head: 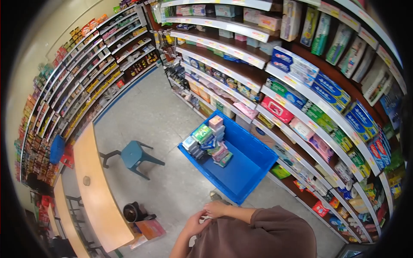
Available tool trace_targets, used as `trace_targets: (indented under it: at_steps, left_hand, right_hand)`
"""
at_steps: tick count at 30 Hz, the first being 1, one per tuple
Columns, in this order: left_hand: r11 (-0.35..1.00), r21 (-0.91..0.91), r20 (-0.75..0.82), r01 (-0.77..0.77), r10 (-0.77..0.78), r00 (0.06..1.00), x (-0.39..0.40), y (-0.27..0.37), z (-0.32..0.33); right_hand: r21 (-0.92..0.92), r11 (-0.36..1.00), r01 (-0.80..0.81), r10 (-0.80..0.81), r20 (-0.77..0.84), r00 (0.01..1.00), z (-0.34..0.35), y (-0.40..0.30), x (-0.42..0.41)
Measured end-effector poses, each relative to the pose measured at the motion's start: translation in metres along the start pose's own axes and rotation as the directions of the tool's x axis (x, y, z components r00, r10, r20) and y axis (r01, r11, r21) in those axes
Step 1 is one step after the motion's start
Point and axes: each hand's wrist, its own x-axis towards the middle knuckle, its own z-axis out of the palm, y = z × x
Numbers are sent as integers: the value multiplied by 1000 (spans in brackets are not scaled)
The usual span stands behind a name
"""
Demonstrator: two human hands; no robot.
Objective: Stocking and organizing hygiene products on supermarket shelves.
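Note:
My left hand [194,223] and my right hand [214,209] meet in front of my body, fingers touching. No object shows in either one; the curled fingers hide what may lie between them. Just beyond them, a large blue plastic crate [255,142] rests on the floor. Small packages are stacked in its far left part, among them a green-and-white pack [202,133], a pink box [216,121], white packs [191,142] and a loose pile of pink packs [220,153]. The crate's blue bottom shows on the near right side.
Store shelves [222,24] hold toothbrush packs [321,35], toothpaste boxes [295,66] and tissue packs. A teal plastic stool [135,156] stands left, beside a long wooden table [93,206]. A black bin [131,212] and cardboard box [150,230] sit nearby. More stocked shelves [96,61] line the far wall.

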Motion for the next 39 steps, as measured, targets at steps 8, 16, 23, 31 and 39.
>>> trace_targets:
  at_steps: [8, 16, 23, 31, 39]
  left_hand:
    - [962, -14, -202, 274, -271, 941, 6, -27, -99]
    - [929, -318, -252, 188, -274, 928, 55, -63, -143]
    - [931, -275, -191, 241, -298, 935, 88, -125, -220]
    - [972, -194, -261, 130, -179, 949, 156, -180, -366]
    - [999, -16, -139, 48, -50, 989, 226, -189, -493]
  right_hand:
    - [-160, 968, 193, -180, 92, 979, -32, -2, 138]
    - [-168, 981, 95, -95, 6, 995, -72, 6, 208]
    - [167, 948, -271, 285, -66, 956, -56, 35, 254]
    - [256, 650, -715, 718, -515, 468, -53, 71, 330]
    - [404, 685, -606, 726, -449, 521, -87, 35, 387]
